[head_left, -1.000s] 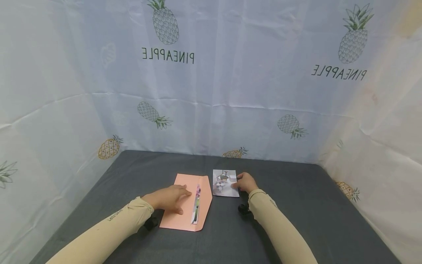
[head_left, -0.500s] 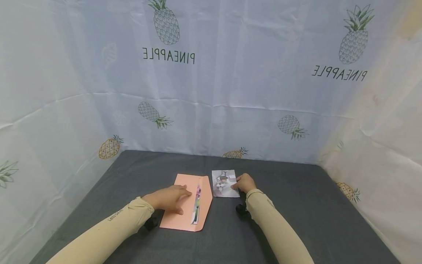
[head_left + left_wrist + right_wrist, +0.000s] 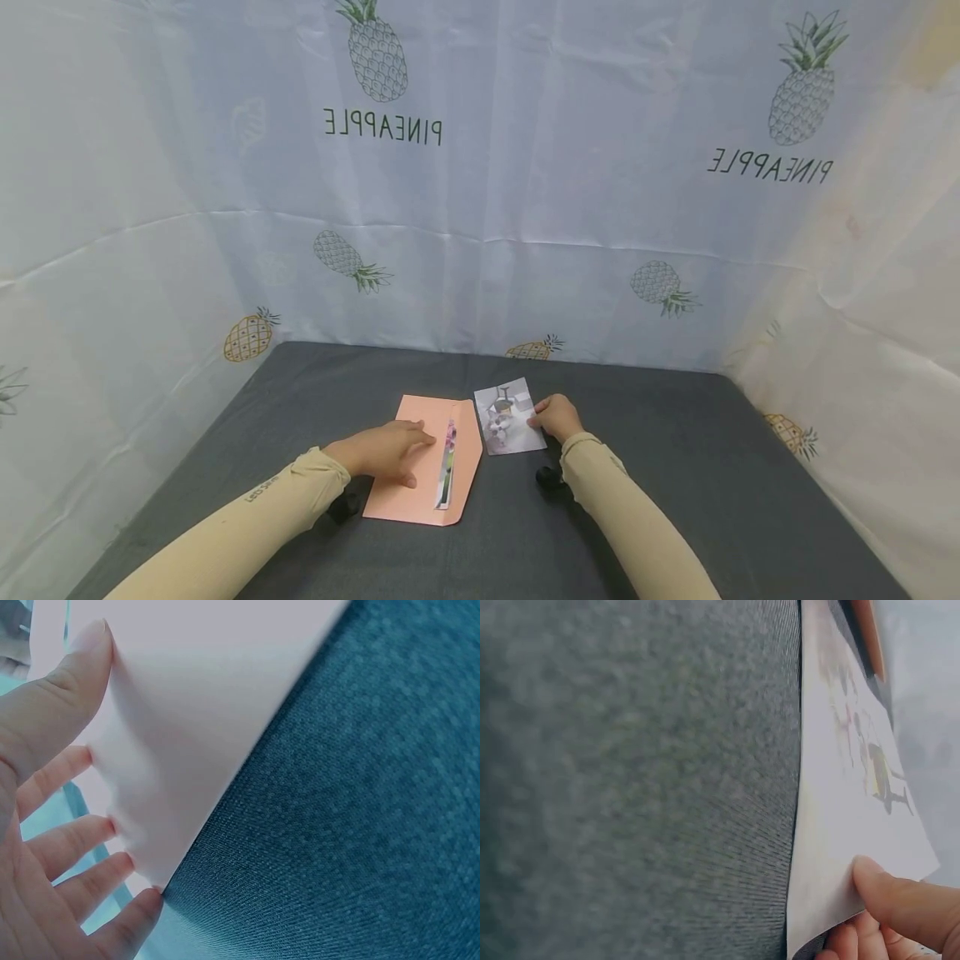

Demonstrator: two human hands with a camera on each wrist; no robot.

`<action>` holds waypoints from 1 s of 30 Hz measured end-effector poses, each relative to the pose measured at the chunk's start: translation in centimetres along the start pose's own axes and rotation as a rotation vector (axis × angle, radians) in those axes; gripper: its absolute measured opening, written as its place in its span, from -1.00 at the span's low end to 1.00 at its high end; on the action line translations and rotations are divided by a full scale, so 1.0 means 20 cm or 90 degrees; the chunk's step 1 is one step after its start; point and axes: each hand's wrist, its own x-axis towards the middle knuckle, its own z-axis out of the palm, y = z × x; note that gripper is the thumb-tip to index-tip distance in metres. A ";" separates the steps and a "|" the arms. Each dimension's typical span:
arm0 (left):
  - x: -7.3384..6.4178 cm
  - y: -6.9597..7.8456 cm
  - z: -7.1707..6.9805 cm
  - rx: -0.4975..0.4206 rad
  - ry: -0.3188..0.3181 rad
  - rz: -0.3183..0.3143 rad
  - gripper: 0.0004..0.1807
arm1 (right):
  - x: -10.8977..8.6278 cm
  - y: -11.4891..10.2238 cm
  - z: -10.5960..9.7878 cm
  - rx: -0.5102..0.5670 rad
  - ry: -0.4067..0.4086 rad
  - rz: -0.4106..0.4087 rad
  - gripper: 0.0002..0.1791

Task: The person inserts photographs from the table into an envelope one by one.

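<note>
A pink envelope [image 3: 408, 492] lies on the dark table, its flap pointing right. A narrow strip of a colourful picture card [image 3: 447, 467] shows near the flap. My left hand [image 3: 386, 452] rests on the envelope with fingers spread; in the left wrist view the fingertips [image 3: 124, 862] touch its pale surface. To the right, my right hand [image 3: 557, 417] pinches the right edge of a photo card [image 3: 506, 421] printed with a pale picture. Seen from the right wrist, the thumb lies on top of the card [image 3: 840, 825], other fingers under it, and that edge is lifted and bent.
A dark cloth covers the table [image 3: 637, 467]. White curtains [image 3: 525, 167] with pineapple prints hang behind it and at both sides. Dark wrist cameras [image 3: 550, 477] sit beneath both wrists.
The photo card has turned anticlockwise and shifted slightly left towards the envelope, with the right hand pinching its edge. My left hand and the envelope have stayed in place.
</note>
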 end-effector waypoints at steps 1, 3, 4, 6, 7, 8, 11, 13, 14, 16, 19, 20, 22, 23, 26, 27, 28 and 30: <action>0.00 0.00 0.00 -0.001 0.000 -0.002 -0.31 | 0.00 0.01 0.00 0.020 -0.004 -0.004 -0.80; 0.00 0.00 0.00 -0.003 0.000 -0.003 -0.31 | -0.01 0.02 0.00 0.062 -0.013 -0.008 -0.81; 0.00 0.00 0.00 -0.003 -0.001 -0.004 -0.31 | -0.01 0.02 -0.01 0.086 -0.020 -0.009 -0.81; 0.00 0.00 0.00 -0.005 -0.002 -0.005 -0.31 | -0.02 0.03 -0.02 0.129 -0.031 -0.017 -0.80; 0.00 0.00 0.00 -0.005 -0.002 -0.006 -0.31 | -0.02 0.03 -0.02 0.146 -0.034 -0.021 -0.80; 0.00 0.00 0.00 -0.005 -0.002 -0.005 -0.31 | -0.03 0.03 -0.03 0.160 -0.037 -0.029 -0.79; 0.00 0.00 0.00 -0.005 -0.003 -0.006 -0.30 | -0.05 0.04 -0.07 0.197 -0.039 -0.043 -0.77; 0.00 0.00 0.00 -0.004 -0.004 -0.007 -0.30 | -0.06 0.04 -0.09 0.211 -0.036 -0.046 -0.76; 0.00 0.00 0.00 -0.004 -0.004 -0.007 -0.30 | -0.07 0.05 -0.10 0.216 -0.035 -0.048 -0.75; 0.00 0.00 0.00 -0.003 -0.006 -0.009 -0.30 | -0.07 0.05 -0.12 0.227 -0.029 -0.041 -0.74; 0.00 0.01 -0.01 -0.003 -0.008 -0.012 -0.30 | -0.08 0.05 -0.15 0.235 -0.025 -0.036 -0.71; 0.00 0.01 -0.01 -0.004 -0.008 -0.013 -0.30 | -0.08 0.05 -0.16 0.236 -0.024 -0.040 -0.70; 0.00 0.01 -0.01 -0.005 -0.008 -0.014 -0.30 | -0.09 0.05 -0.17 0.240 -0.023 -0.038 -0.69; 0.00 0.01 -0.01 -0.005 -0.009 -0.015 -0.30 | -0.09 0.05 -0.18 0.243 -0.022 -0.038 -0.68; 0.00 0.01 -0.01 -0.004 -0.009 -0.016 -0.30 | -0.12 0.04 -0.18 0.254 -0.024 -0.041 -0.68; 0.00 0.00 0.00 -0.003 -0.009 -0.017 -0.30 | -0.13 0.04 -0.18 0.258 -0.024 -0.038 -0.68; 0.00 0.00 0.00 -0.002 -0.009 -0.017 -0.30 | -0.13 0.04 -0.18 0.262 -0.027 -0.040 -0.68; 0.00 0.00 0.00 -0.001 -0.008 -0.017 -0.30 | -0.15 0.04 -0.18 0.265 -0.030 -0.044 -0.69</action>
